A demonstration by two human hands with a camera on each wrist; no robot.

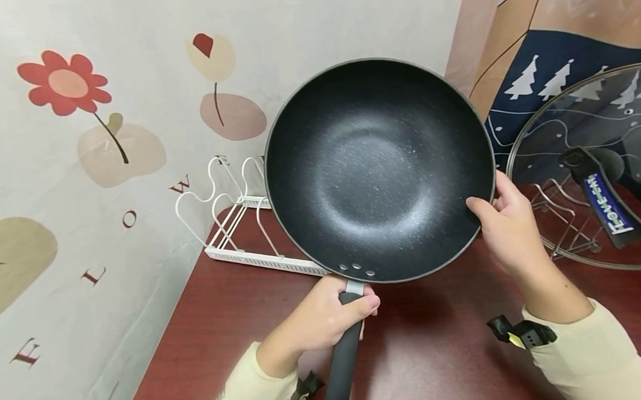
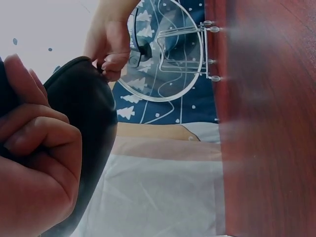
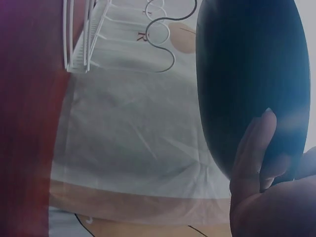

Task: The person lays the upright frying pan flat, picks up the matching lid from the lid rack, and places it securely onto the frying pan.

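A black wok (image 1: 379, 173) is held up above the table, its dark inside turned toward the head camera. My left hand (image 1: 329, 311) grips its handle (image 1: 344, 362) close to the rivets, fingers curled round it. At the wok's right rim my right hand (image 1: 509, 226) pinches the edge, thumb inside. In the right wrist view the fingers of my right hand (image 3: 256, 153) lie against the wok's outside (image 3: 252, 74). The left wrist view shows my left hand (image 2: 44, 153) curled beside the wok's outer wall (image 2: 86, 113).
Behind the wok stands a white wire rack (image 1: 269, 263), partly hidden. On the right a glass lid (image 1: 545, 128) with a black handle (image 1: 605, 197) leans upright in a wire stand (image 1: 566, 211). A patterned cloth (image 1: 137, 234) backs the red-brown table (image 1: 207, 327).
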